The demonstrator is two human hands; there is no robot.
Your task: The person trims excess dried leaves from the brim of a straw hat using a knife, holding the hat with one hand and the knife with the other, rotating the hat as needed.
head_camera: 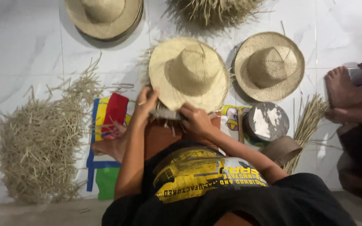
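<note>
A pale woven straw hat [188, 73] rests crown-up in front of me, its near brim over my lap. My left hand [146, 101] grips the brim's near left edge, where loose straw ends stick out. My right hand [194, 118] is closed on the near edge too, holding a dark flat tool [165, 114] that lies between both hands against the brim. I cannot tell what kind of tool it is.
A finished straw hat [269, 65] lies to the right, another [104, 17] at the top left, a frayed one [214, 10] at the top. A heap of straw trimmings [38, 144] lies left. A round block [266, 122] and straw bundle [308, 121] sit right; another person's feet [342, 90] at far right.
</note>
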